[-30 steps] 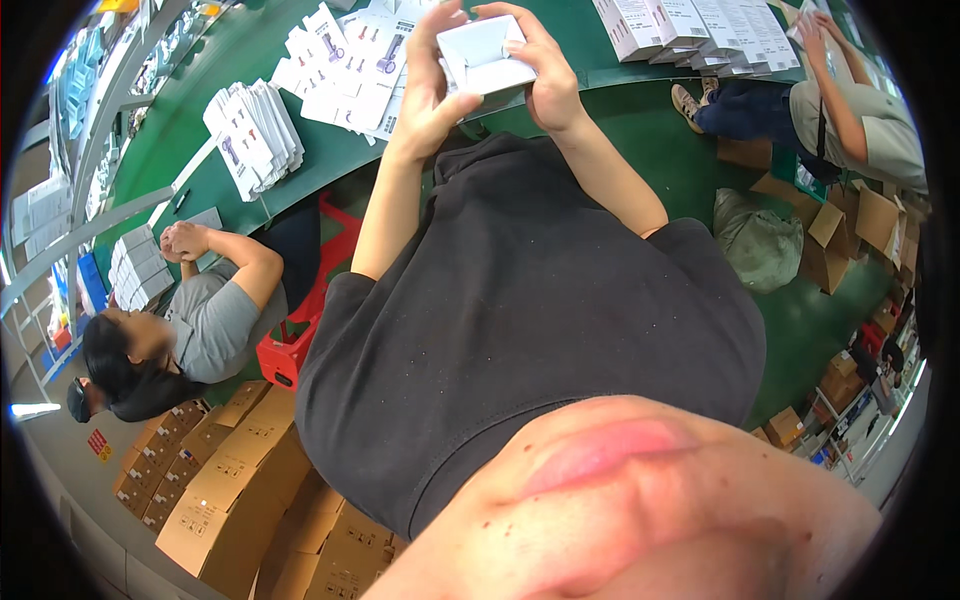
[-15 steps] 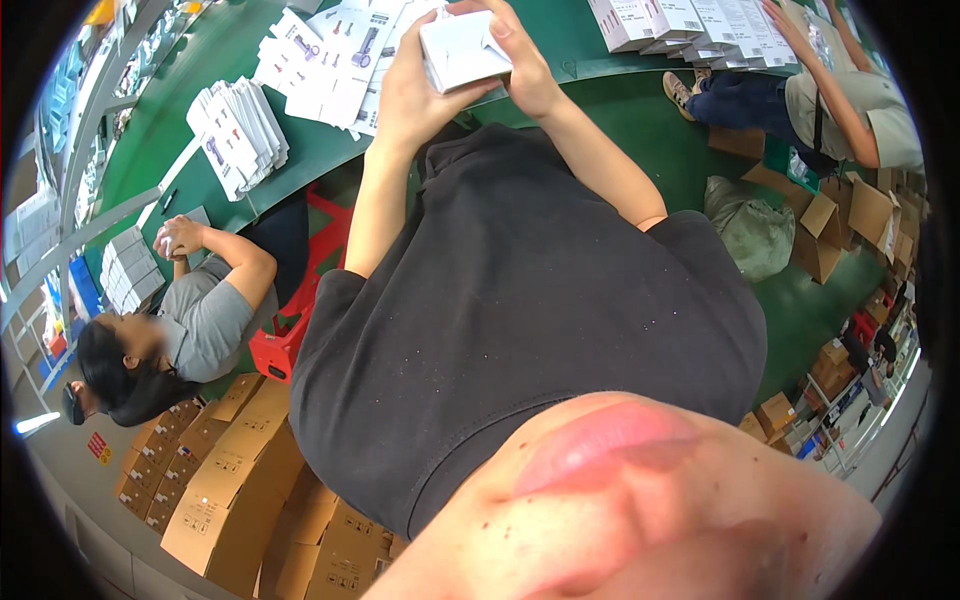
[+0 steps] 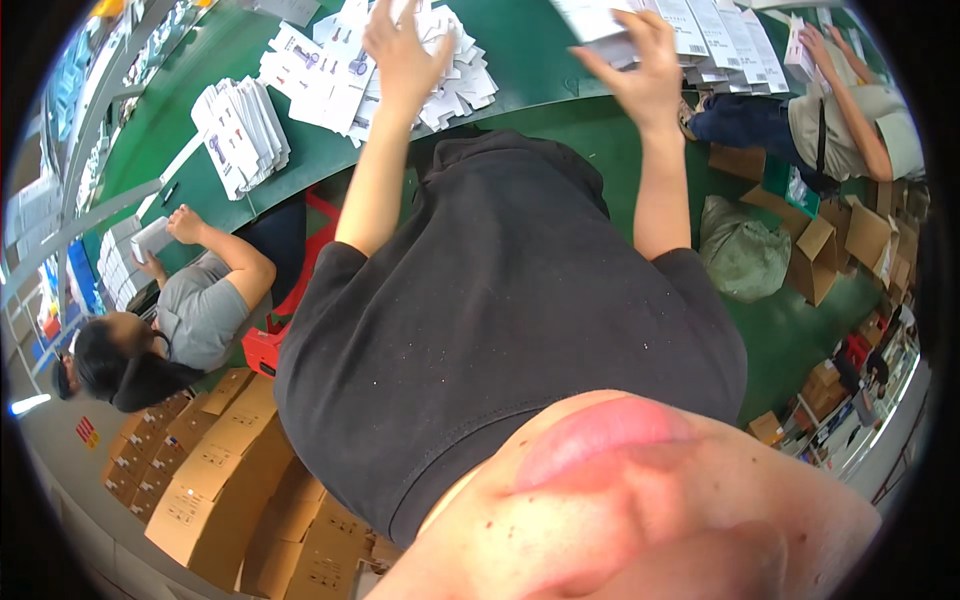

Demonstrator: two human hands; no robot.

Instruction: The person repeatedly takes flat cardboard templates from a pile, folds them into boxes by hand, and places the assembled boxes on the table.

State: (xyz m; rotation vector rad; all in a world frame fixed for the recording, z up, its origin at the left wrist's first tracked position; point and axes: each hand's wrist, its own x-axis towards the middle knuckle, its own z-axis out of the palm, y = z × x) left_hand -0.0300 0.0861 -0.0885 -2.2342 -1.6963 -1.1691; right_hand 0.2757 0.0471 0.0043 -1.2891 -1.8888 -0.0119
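the left hand (image 3: 408,65) is spread above the bench, blurred, its fingers apart with nothing seen between them. the right hand (image 3: 650,85) has thumb and fingers parted about the near end of one white box (image 3: 588,18); i cannot tell whether it grips the box or is released from it. that box lies at the left end of the row of white boxes (image 3: 722,38). the step in hand looks to be setting it in line, and the next move seems to call for drawing the right fingers clear without nudging its neighbours.

in the row i count four more boxes on top; those beneath are too covered to count. below and beside the left hand is one loose heap of white cartons (image 3: 465,75), printed with a purple device, overlapping too much to number. farther left on the green bench (image 3: 530,60) leans one bundle of similar cartons (image 3: 240,135), then one dark pen (image 3: 170,193).

beyond, two co-workers are near, one seated in a grey shirt (image 3: 205,310), one at right holding a white package (image 3: 798,60). one greenish sack (image 3: 740,250) sits on the floor.
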